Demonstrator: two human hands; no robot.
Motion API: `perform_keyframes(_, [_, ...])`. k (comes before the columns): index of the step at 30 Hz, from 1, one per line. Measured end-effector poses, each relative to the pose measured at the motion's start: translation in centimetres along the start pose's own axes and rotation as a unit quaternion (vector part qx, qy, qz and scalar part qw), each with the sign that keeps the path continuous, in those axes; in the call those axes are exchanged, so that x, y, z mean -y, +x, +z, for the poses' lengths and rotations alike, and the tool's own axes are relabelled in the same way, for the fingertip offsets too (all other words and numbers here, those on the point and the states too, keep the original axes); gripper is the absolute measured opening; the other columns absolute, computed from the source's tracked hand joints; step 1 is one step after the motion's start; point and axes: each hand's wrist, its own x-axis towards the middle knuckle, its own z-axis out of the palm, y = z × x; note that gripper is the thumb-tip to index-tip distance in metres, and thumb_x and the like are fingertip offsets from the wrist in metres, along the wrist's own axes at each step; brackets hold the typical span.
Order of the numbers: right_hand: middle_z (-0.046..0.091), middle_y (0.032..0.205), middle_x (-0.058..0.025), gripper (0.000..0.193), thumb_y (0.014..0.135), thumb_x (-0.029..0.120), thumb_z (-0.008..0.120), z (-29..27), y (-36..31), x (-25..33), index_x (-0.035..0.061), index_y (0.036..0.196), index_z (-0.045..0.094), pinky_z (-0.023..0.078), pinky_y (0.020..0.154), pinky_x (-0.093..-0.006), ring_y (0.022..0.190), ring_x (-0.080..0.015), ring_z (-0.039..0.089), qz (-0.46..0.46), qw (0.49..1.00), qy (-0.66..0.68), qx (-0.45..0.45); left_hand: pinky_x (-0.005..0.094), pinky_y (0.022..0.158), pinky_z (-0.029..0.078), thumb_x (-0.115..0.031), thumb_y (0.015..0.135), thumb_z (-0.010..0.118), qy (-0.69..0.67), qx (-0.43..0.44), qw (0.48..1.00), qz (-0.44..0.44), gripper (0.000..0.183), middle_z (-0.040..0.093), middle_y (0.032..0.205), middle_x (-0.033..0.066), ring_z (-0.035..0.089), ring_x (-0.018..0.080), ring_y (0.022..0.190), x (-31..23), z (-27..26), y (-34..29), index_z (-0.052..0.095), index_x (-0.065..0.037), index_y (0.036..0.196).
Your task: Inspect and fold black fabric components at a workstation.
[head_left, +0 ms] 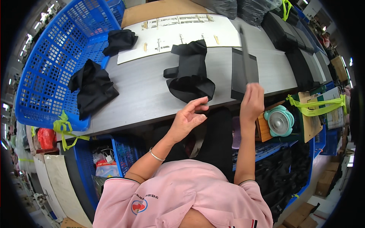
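Observation:
My right hand [253, 100] is closed round the lower end of a thin dark flat panel [245, 55], seen almost edge-on and raised off the table. Beneath it, a dark grey rectangular panel [237, 74] lies near the table's front edge. My left hand [189, 118] is above the front edge with fingers and thumb apart, just below a black fabric piece [192, 70]. That piece is shaped like a small bag, with a loop at its left side and a wide flap toward me. Neither hand touches it.
At the left, a blue plastic basket [49, 68] lies tipped on its side, with black fabric pieces [93, 87] at its mouth. Across the back of the grey table [140, 85] lies a white board [224, 32]. Dark panel stacks [279, 32] and a small teal fan [280, 121] are at the right.

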Motion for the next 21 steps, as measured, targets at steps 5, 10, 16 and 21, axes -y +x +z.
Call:
perform_keyframes(5, [0.058,0.129,-0.023,0.011,0.088,-0.002,0.063,-7.0,-4.5,6.5,-0.0008,0.099,0.059,0.046,0.1,-0.0442,0.118,-0.037,0.057,-0.036,0.919,0.309,0.241,0.0409,0.113,0.034,-0.052,0.076,0.082,-0.159,0.017,0.987,-0.007,0.113,0.037,0.149,0.0089,0.038,0.0237,0.137,2.2,0.6,-0.2,0.017,-0.005,0.156])
perform_keyframes(10, [0.059,0.129,-0.0224,0.008,0.098,0.003,0.054,-8.5,-7.9,7.3,-0.0027,0.101,0.056,0.047,0.097,-0.0342,0.112,-0.0316,0.063,0.13,0.73,0.532,0.409,0.0392,0.108,0.042,-0.061,0.064,0.085,-0.194,0.054,0.976,-0.08,0.112,0.051,0.138,0.0072,0.05,0.021,0.126,2.5,-0.7,-2.0,0.036,-0.009,0.149])
perform_keyframes(16, [0.062,0.116,-0.0172,0.015,0.095,0.011,0.06,-8.5,-9.0,7.9,-0.0012,0.105,0.06,0.05,0.082,-0.0316,0.095,-0.0272,0.063,0.116,0.871,0.377,0.295,0.0346,0.096,0.05,-0.025,0.087,0.077,-0.288,-0.099,0.949,-0.087,0.06,0.065,0.118,0.0109,0.061,0.0181,0.11,0.6,0.9,-3.2,0.051,-0.001,0.135])
perform_keyframes(21, [0.066,0.113,-0.0139,0.049,0.091,0.015,0.068,-8.7,-11.0,8.1,-0.0021,0.134,0.052,0.051,0.085,-0.0314,0.098,-0.0212,0.065,0.287,0.766,0.428,0.385,0.0343,0.094,0.051,-0.024,0.09,0.073,-0.16,-0.085,0.979,-0.091,0.046,0.068,0.109,0.0107,0.065,0.0192,0.102,0.2,2.3,-3.5,0.059,0.003,0.125])
